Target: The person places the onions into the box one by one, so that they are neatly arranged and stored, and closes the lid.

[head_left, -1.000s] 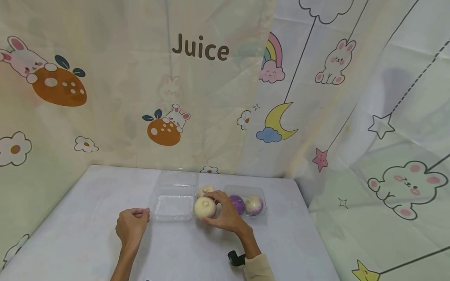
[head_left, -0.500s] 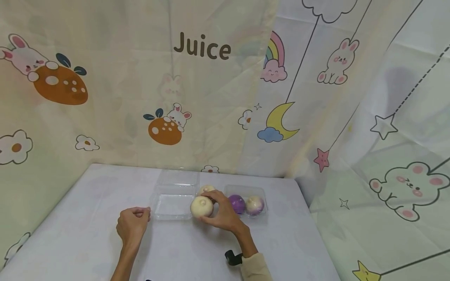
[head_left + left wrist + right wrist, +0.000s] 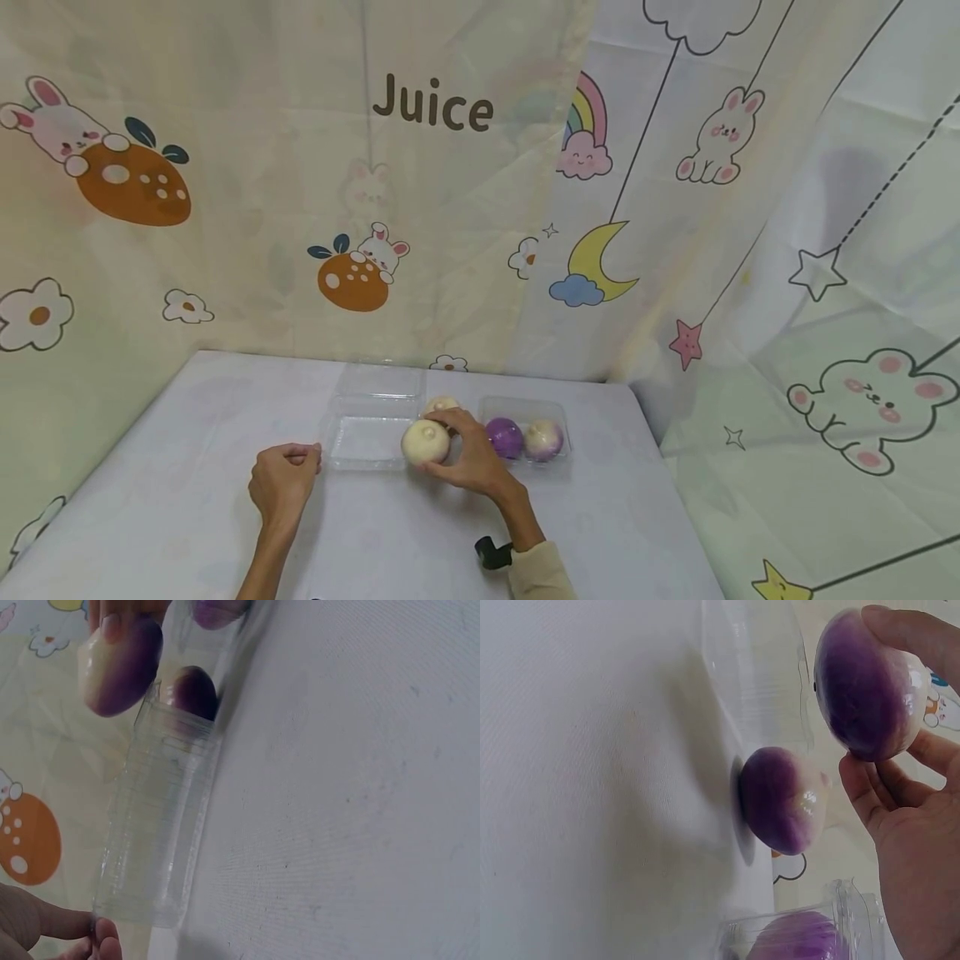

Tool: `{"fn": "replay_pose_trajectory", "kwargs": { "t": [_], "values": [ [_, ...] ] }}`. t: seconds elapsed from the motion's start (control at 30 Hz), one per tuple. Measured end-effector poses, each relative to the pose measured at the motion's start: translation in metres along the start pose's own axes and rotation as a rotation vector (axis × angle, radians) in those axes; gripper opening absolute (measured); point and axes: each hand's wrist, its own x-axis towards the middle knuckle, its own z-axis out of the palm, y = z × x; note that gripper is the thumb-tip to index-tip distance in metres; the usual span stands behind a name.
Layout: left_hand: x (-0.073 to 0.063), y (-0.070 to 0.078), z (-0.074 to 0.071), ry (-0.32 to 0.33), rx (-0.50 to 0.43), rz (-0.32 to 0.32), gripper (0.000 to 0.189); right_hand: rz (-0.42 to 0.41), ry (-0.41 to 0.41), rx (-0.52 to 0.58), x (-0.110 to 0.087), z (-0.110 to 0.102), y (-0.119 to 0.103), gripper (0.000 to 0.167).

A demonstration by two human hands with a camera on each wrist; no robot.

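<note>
In the head view my right hand (image 3: 474,457) grips a round, cream-and-purple turnip (image 3: 426,442) between thumb and fingers, raised near the right side of a hinged clear plastic box (image 3: 367,460). The right wrist view shows the turnip's glossy purple side (image 3: 859,690). My left hand (image 3: 283,482) is at the box's left edge, where the left wrist view shows its thumb and fingers pinching the rim. The box's lid (image 3: 381,382) lies back, and its inside is bare. A second turnip (image 3: 780,799) rests on a thin grey disc (image 3: 742,814), partly behind my right hand.
Right of my right hand stands another clear box (image 3: 558,408) holding a purple ball (image 3: 505,438) and a cream-and-purple turnip (image 3: 543,439). A black device (image 3: 492,553) sits at my right wrist. Printed curtains (image 3: 465,183) hang behind the white table (image 3: 420,550).
My right hand has moved slightly left with the turnip, towards the box on the left. My left hand keeps its place at the box's edge.
</note>
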Motion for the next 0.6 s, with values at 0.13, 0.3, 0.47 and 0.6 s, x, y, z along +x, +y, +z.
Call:
{"fn": "replay_pose_trajectory", "kwargs": {
  "t": [0.13,0.3,0.47,0.6],
  "values": [
    [-0.0007,-0.0002,0.0,0.004,0.003,-0.004,0.023,0.002,-0.004,-0.002,0.0009,0.0009,-0.0022,0.07],
    [-0.0018,-0.0006,0.0002,0.006,-0.002,0.002,0.023,0.021,-0.013,-0.005,0.0027,0.0025,-0.0039,0.07],
    [-0.0017,-0.0005,0.0002,0.003,-0.003,-0.001,0.023,0.005,-0.005,-0.013,0.0039,0.0048,-0.0033,0.07],
    [-0.0003,-0.0002,-0.0001,-0.004,-0.003,-0.007,0.023,-0.017,0.007,-0.004,0.0064,0.0074,-0.0033,0.069]
  ]
}}
